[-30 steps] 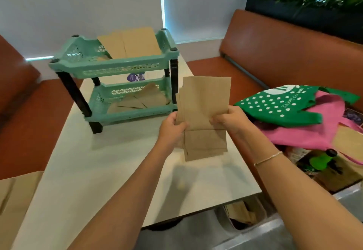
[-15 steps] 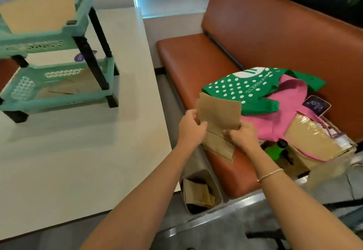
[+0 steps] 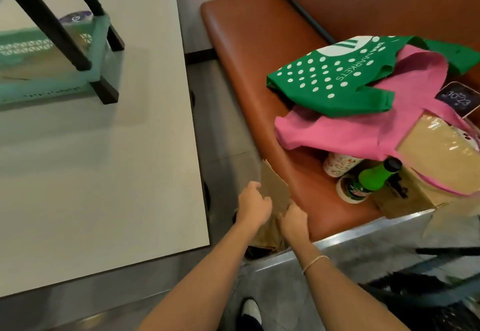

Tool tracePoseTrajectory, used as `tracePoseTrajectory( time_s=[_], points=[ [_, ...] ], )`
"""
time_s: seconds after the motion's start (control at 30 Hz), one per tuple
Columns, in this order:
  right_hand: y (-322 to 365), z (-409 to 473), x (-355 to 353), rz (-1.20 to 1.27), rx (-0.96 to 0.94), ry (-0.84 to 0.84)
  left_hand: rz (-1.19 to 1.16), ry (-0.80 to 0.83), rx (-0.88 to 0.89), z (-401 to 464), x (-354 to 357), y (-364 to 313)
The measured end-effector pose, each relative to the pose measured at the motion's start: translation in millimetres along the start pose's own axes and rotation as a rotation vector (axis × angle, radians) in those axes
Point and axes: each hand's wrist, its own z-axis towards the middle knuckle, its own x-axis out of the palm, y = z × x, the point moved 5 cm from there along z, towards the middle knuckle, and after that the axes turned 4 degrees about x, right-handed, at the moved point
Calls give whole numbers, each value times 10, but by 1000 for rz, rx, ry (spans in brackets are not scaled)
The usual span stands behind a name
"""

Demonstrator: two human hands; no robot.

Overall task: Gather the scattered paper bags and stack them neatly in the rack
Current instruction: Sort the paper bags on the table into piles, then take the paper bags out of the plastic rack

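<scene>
A small stack of flat brown paper bags stands on edge in the gap between the table and the bench. My left hand grips its left edge and my right hand holds its lower right part. Below the hands more brown paper shows in a container on the floor, mostly hidden by my arms. The teal two-tier rack with black legs stands on the table at the upper left; its lower shelf holds paper bags, blurred here.
The white table fills the left. On the orange bench lie a green dotted tote, a pink tote, a phone, a green bottle, a cup and a brown paper package.
Both hands carried the paper bags from above the table, rightward and down into the gap beside the bench. The view swung right and down, so the rack slid to the upper left.
</scene>
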Motion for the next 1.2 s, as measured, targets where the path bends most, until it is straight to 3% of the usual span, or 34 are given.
tracePoseTrajectory(
  time_s=[0.27,0.53,0.87,1.03,1.2],
  points=[
    [-91,41,168,-91,-21,106,51,-24,-66,-50,55,205],
    [918,-152,-451,-42,-199,6,-48,-61,49,-295,-425,-335],
    [2558,-850,-816,15,-536,-101,-170,-301,213,-613,-1958,-699],
    [3394,-1282,-482,4,-721,-62,-207,-444,189,-686,-2954,-354],
    [4015,-1648,128,-60,-787,4,-228,-511,174,-620,-3885,127]
  ],
)
